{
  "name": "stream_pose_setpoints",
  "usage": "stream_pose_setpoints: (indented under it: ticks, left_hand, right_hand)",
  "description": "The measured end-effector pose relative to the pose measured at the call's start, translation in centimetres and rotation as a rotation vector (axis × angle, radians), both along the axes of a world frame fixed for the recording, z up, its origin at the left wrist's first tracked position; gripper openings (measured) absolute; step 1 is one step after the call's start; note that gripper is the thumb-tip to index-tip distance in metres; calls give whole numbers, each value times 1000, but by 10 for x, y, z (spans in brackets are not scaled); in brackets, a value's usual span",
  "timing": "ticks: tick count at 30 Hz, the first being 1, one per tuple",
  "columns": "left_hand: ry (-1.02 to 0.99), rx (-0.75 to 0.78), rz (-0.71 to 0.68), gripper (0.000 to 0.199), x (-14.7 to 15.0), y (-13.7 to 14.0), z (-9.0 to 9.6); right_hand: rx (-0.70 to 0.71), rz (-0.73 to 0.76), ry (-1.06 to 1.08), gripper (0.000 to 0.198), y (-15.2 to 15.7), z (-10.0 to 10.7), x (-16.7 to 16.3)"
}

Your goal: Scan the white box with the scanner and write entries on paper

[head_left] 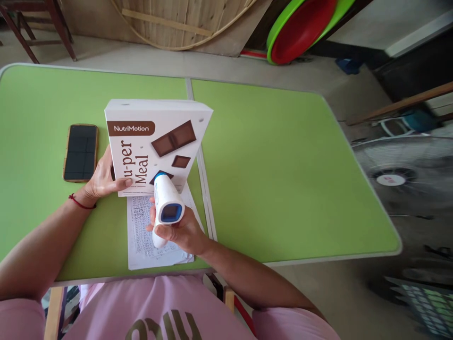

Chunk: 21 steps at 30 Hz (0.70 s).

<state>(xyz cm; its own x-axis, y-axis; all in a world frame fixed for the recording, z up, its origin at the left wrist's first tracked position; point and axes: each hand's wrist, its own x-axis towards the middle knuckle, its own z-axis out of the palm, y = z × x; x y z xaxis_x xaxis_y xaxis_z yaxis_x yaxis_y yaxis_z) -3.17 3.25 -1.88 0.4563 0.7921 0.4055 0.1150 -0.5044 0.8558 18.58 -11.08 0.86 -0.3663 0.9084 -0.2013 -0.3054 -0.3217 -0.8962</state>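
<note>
My left hand [106, 175] grips the lower left edge of a white NutriMotion meal box [141, 137], thumb across its front and fingers hidden behind. The box stands tilted, with brown chocolate pieces printed on it. In my right hand [186, 231] is a white and blue infrared thermometer [166, 198], its small screen facing me and its blue tip close to the lower part of the box front. Whether the tip touches the box I cannot tell. Handwritten papers [141, 255] lie on the table beneath the thermometer and box.
A smartphone [81, 152] with a dark screen lies left of the box on the green table [283, 174]. A metal seam crosses the tabletop. Beyond the right edge stands a fan [391, 179]. A wooden chair [42, 26] and green and red basins [302, 30] are farther back.
</note>
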Motion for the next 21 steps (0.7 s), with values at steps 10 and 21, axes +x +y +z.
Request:
stream_pose_setpoints:
  ticks: [10, 21]
  left_hand:
    - [-54, 16, -11, 78, 3, 0, -2]
    - [-144, -8, 89, 73, 5, 9, -8]
  right_hand:
    - [74, 31, -96, 32, 0, 24, 9]
    - [591, -533, -1227, 41, -1, 0, 87]
